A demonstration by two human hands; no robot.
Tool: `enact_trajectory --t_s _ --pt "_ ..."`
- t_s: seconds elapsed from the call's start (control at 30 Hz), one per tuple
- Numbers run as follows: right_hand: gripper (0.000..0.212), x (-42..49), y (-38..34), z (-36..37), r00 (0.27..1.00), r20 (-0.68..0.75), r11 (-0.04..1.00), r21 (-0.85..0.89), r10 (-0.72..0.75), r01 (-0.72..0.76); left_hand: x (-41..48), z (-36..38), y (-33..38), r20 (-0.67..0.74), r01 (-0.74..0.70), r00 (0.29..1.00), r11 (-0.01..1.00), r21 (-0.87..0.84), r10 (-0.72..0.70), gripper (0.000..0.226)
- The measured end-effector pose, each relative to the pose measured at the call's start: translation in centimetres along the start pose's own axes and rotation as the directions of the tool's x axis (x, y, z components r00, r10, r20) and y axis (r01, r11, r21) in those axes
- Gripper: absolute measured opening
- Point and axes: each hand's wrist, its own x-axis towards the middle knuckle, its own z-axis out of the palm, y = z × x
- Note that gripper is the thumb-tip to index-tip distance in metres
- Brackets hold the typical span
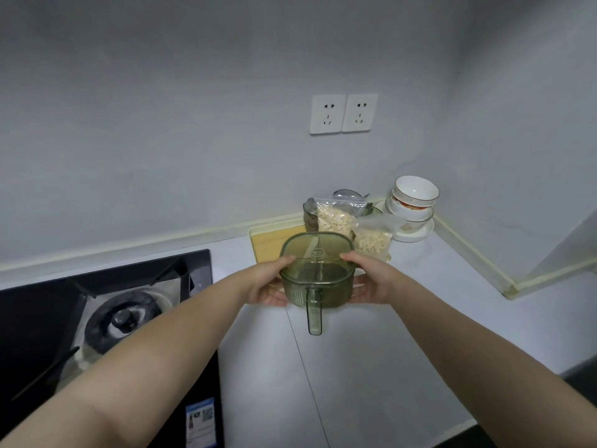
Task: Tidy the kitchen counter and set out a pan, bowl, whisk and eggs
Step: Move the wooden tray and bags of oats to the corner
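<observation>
Pale counter (355,367) running into a corner, grey wall behind, two white sockets (343,113) side by side on it. Black gas hob (97,312) at our left, one burner showing.

We hold a green see-through container (316,270) between both hands, out in front of us over the counter. Lid is on. Its handle (314,313) points back toward us and hangs free. Left hand (268,282) grips the left side: thumb laid on the lid edge, fingers curled under the base. Right hand (368,282) does the same on the right side. We cannot tell whether the base touches the counter.

Behind the container lies a wooden cutting board (268,244), flat against the wall. Two clear bags (334,221) of pale flakes stand just beyond the container, one leaning on a glass jar (309,215); what else sits behind them is too hidden to name.

Stack of white bowls (415,192) in the far right corner, upright, sitting on a white plate (416,236), well apart from our hands.
</observation>
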Motion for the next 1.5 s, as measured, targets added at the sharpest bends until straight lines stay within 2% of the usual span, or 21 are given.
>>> enact_trajectory --t_s 0.17,0.37,0.53,0.67,0.83,0.93,1.1,1.27,1.37,1.5 --pt "0.029 2.2 -1.3 2.0 1.000 -0.013 1.000 -0.008 -0.025 0.025 0.9 -2.0 0.1 -0.049 -0.041 0.998 0.986 -0.163 0.034 0.035" --pt "0.026 5.4 -2.6 4.9 0.993 -0.105 0.999 0.020 -0.045 0.048 3.0 -3.9 0.8 -0.151 -0.081 0.987 0.972 -0.219 0.048 0.037" --pt "0.026 6.8 -3.4 6.1 0.988 -0.151 0.999 -0.040 -0.021 0.015 4.7 -4.5 1.7 -0.214 -0.116 0.975 0.962 -0.249 0.063 0.035" --pt "0.018 8.7 -3.8 6.6 0.980 -0.197 0.999 0.035 -0.025 0.032 6.0 -4.7 2.3 -0.238 -0.137 0.969 0.952 -0.274 0.071 0.033" --pt "0.015 11.0 -3.6 6.8 0.969 -0.243 0.998 0.024 -0.055 0.063 7.3 -5.4 3.0 -0.292 -0.139 0.954 0.967 -0.216 0.072 0.025" --pt "0.010 11.7 -3.8 7.1 0.964 -0.251 0.996 -0.009 -0.084 0.085 8.2 -5.9 3.1 -0.354 -0.127 0.932 0.985 -0.115 0.079 0.023" --pt "0.013 12.6 -3.9 7.4 0.957 -0.258 0.991 -0.072 -0.132 0.117 9.2 -6.5 3.9 -0.436 -0.125 0.892 0.992 0.015 0.119 0.018" --pt "0.014 13.4 -3.7 7.2 0.954 -0.245 0.981 -0.134 -0.171 0.142 9.8 -7.0 4.0 -0.452 -0.110 0.883 0.992 0.063 0.127 0.017" --pt "0.011 13.6 -3.4 7.2 0.953 -0.240 0.980 -0.118 -0.183 0.158 10.0 -7.1 3.6 -0.451 -0.093 0.881 0.987 0.129 0.142 0.009" --pt "0.015 13.8 -3.0 7.2 0.951 -0.216 0.969 -0.154 -0.222 0.192 9.9 -6.9 3.2 -0.465 -0.092 0.873 0.985 0.143 0.149 0.013"
